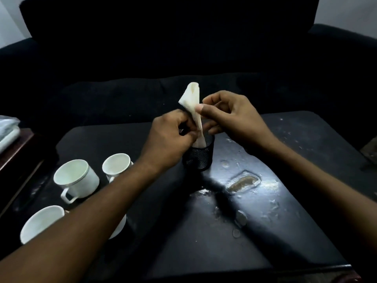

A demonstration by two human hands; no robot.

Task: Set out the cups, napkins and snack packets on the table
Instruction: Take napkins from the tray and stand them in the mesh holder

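Head view
Left hand [173, 135]: curled around the lower part of the napkin, just above the holder's rim, fingers together on the paper.
Right hand [228, 115]: thumb and forefinger pinched on the napkin's middle from the right side; the other fingers are loosely bent.
Napkin [191, 99]: white, folded into a tall narrow shape, standing upright with its foot inside the mesh holder and its top well above both hands.
Mesh holder [201, 156]: black, round, upright near the middle of the table, just under the hands.
Cups [76, 179]: white, with handles, grouped on the left part of the table; three show clearly, and a fourth may lie under the left forearm, mostly hidden.
Table [265, 221]: dark, scuffed, with pale peeled patches right of centre.
Sofa [163, 48]: black, behind the table.
Snack packets: cannot tell where they are.
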